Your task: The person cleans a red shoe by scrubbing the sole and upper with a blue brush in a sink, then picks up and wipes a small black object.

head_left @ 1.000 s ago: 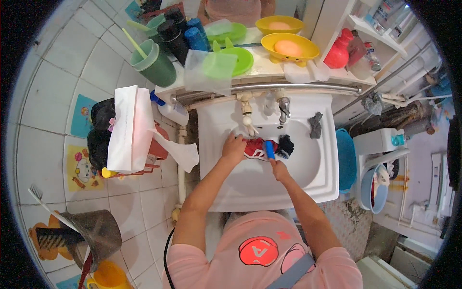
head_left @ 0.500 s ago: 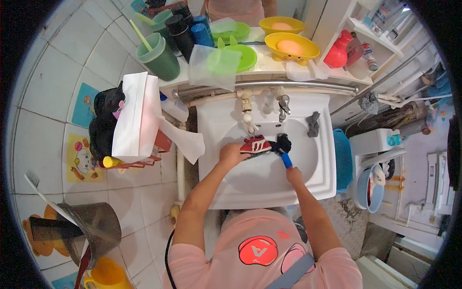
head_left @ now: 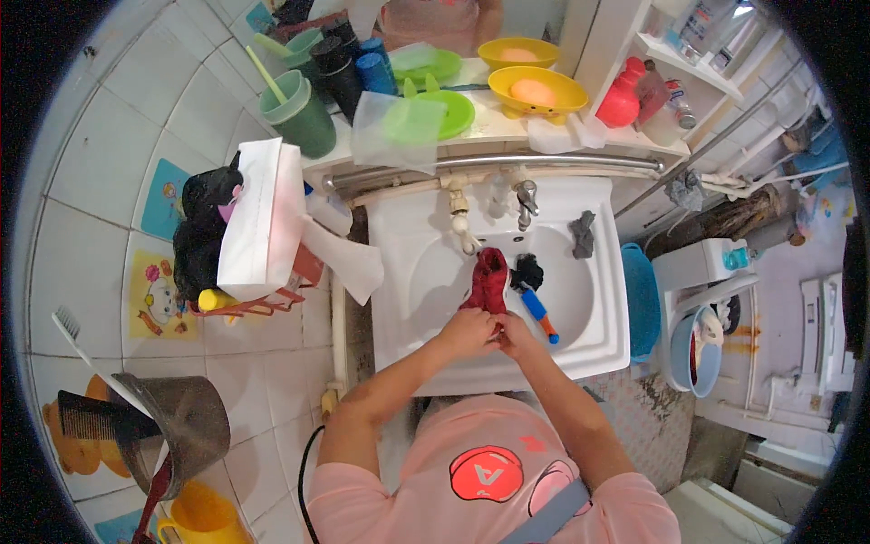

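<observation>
A red shoe (head_left: 490, 275) with white along its side is tilted over the white sink, its toe end toward the tap. My left hand (head_left: 471, 328) is closed on its near end. Against it, my right hand (head_left: 515, 335) is closed on the same end of the shoe; the fingertips of both hands are partly hidden. Just right of the shoe, a blue and orange handle (head_left: 539, 315) lies in the sink (head_left: 430, 276). At its upper end sits a ragged black clump (head_left: 526, 272); whether the two are joined I cannot tell.
Behind the shoe stand a pale tap (head_left: 460, 222) and a metal tap (head_left: 526, 204). A grey rag (head_left: 582, 234) lies on the sink's right side. Tissue from a tissue pack (head_left: 258, 218) hangs near the left rim. Cups and soap dishes (head_left: 538, 92) line the shelf (head_left: 344, 145).
My right hand has let go of the blue handle, which now lies in the sink, and has moved left onto the shoe. The shoe has turned, its toe now pointing away from me.
</observation>
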### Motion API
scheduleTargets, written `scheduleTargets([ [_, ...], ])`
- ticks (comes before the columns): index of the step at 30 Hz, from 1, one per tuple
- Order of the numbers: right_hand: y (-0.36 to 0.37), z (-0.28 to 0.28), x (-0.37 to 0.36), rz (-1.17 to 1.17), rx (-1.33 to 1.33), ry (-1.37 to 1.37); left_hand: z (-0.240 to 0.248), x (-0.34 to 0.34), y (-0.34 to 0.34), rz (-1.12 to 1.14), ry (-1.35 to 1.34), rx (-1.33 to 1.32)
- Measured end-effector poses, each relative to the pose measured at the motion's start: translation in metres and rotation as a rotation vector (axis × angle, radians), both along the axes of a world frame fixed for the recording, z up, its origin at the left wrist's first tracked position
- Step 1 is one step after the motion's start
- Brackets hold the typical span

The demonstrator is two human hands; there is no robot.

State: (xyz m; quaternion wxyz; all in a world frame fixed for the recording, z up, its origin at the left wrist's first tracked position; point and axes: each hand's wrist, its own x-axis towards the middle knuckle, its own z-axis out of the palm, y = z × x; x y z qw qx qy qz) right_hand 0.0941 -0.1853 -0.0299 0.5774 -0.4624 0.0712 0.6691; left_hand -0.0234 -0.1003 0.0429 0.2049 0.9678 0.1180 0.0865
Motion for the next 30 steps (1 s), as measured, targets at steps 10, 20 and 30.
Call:
scheduleTargets([
  [10, -0.025, 0.025, 0.038, 0.153, 0.108, -0.141, -0.076, -0.012, 0.082, 0.809, 0.063, -0.61],
  [20, -0.023, 0.014, 0.059, 0.21, -0.012, -0.252, -0.078, 0.028, 0.095, 0.861, -0.256, -1.281],
  [30, -0.032, -0.01, 0.063, -0.012, 0.081, -0.162, -0.046, 0.035, 0.092, 0.809, -0.269, -0.735],
])
